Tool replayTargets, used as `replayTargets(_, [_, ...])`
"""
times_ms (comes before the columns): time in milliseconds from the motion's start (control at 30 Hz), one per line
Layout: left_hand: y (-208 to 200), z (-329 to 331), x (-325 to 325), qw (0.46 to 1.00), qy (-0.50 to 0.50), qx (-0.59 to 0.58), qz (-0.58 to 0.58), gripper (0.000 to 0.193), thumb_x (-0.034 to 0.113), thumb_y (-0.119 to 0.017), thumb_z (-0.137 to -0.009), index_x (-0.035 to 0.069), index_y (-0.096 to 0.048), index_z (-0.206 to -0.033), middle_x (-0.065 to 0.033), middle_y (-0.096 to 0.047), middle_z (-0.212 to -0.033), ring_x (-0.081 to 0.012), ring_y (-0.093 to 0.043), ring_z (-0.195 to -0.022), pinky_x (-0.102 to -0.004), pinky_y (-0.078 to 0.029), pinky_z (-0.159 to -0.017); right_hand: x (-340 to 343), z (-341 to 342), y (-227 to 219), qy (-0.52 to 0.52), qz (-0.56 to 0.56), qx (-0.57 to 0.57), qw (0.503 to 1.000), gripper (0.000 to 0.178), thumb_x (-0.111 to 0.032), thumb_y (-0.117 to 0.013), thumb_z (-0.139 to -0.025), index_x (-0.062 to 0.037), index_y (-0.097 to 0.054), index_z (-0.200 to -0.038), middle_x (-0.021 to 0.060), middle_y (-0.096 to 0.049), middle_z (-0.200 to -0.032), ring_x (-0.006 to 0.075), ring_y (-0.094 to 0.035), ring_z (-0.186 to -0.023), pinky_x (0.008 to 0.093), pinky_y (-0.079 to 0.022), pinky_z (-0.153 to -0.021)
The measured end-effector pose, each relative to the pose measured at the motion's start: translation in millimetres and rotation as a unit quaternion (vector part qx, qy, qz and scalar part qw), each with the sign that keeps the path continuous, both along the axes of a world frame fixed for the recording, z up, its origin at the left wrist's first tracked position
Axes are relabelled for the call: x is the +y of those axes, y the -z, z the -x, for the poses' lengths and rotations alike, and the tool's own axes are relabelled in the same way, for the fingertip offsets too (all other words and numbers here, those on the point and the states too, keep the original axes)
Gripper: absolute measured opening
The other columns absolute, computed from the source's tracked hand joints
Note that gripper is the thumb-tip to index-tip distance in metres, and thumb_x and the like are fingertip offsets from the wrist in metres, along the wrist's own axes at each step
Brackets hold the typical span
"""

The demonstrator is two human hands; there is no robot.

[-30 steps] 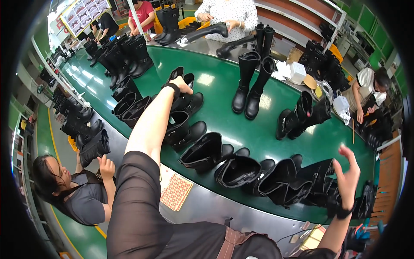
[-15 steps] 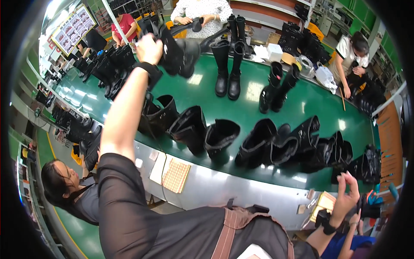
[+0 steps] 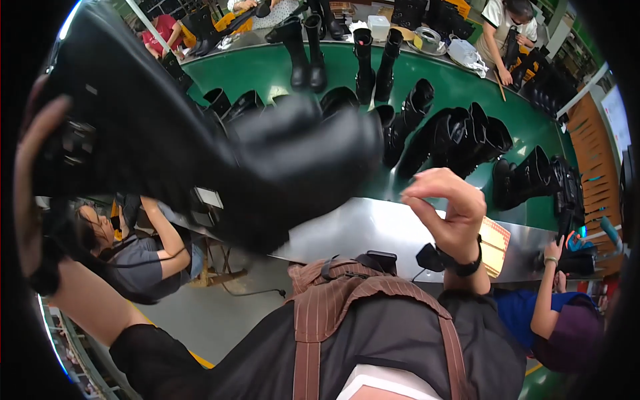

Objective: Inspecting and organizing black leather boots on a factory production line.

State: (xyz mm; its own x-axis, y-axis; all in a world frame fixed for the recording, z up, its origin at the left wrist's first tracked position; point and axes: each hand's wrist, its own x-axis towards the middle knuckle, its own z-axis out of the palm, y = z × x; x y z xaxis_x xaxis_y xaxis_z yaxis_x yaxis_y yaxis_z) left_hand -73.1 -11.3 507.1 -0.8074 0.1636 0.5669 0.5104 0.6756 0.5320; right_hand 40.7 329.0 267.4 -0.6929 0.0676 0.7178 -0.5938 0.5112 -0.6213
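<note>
A pair of tall black boots [image 3: 267,173] with metal buckles fills the left of the view, blurred and tilted with the toes to the right. My left hand [image 3: 39,143] is closed round their shafts at the far left, partly dark and cut by the rim. In front of my body, above the metal table edge, my right hand [image 3: 453,210] is raised with curled fingers and the thumb brought near their tips. Anything between those fingertips is too small to make out. Several other black boots [image 3: 403,120] stand on the green table beyond that hand.
The green tabletop [image 3: 233,67] has a steel front edge [image 3: 347,230]. A yellowish patterned pad [image 3: 495,243] lies beside my right wrist. Co-workers sit at left [image 3: 143,257], at right [image 3: 560,313] and across the table [image 3: 510,33]. A cable hangs below the edge.
My left hand has brought the boots from over the far left of the table back close to me. My right hand has moved left and up from the right side. My view has turned.
</note>
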Motion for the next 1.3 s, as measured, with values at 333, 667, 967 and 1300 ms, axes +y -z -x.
replayTargets(333, [197,-69,94,0.981,0.037,-0.055,0.184,0.032,0.012,-0.072,-0.072,-0.005,-0.066,-0.099,-0.0243,-0.068,-0.091,-0.0364,-0.067,-0.086,-0.0404,-0.053,-0.077,-26,-20,70,-0.207,-0.004,-0.297,0.932,0.067,-0.023,-0.072,-0.084,-0.0073,-0.039,-0.141,0.0152,-0.058,-0.126,0.0243,-0.058,-0.114,0.0372,-0.044,-0.096])
replayTargets(667, [304,-99,95,0.955,0.141,-0.223,0.133,0.051,0.019,-0.054,-0.091,-0.007,-0.044,-0.134,-0.0287,-0.049,-0.133,-0.0368,-0.047,-0.127,-0.0380,-0.040,-0.103,-59,-25,153,-0.005,-0.043,-0.298,0.954,0.106,-0.039,-0.082,-0.069,0.0067,-0.022,-0.144,0.0267,-0.053,-0.124,0.0391,-0.054,-0.115,0.0417,-0.046,-0.094])
replayTargets(967, [295,-88,69,0.963,0.126,-0.220,-0.088,0.045,0.004,-0.072,-0.077,0.003,-0.054,-0.119,-0.0115,-0.055,-0.124,-0.0213,-0.056,-0.113,-0.0333,-0.053,-0.080,-60,-28,158,0.090,0.078,-0.312,0.943,0.058,-0.015,-0.069,-0.078,0.0007,-0.048,-0.130,0.0191,-0.068,-0.088,0.0309,-0.067,-0.068,0.0351,-0.053,-0.065])
replayTargets(1300, [439,-62,24,0.944,0.151,-0.266,-0.124,0.125,0.021,-0.092,-0.055,0.010,-0.010,-0.149,-0.0211,-0.025,-0.147,-0.0337,-0.037,-0.132,-0.0412,-0.040,-0.102,-32,-63,179,-0.017,0.114,-0.313,0.943,0.079,-0.017,-0.083,-0.072,0.0009,-0.042,-0.138,0.0158,-0.063,-0.119,0.0230,-0.061,-0.111,0.0336,-0.047,-0.095])
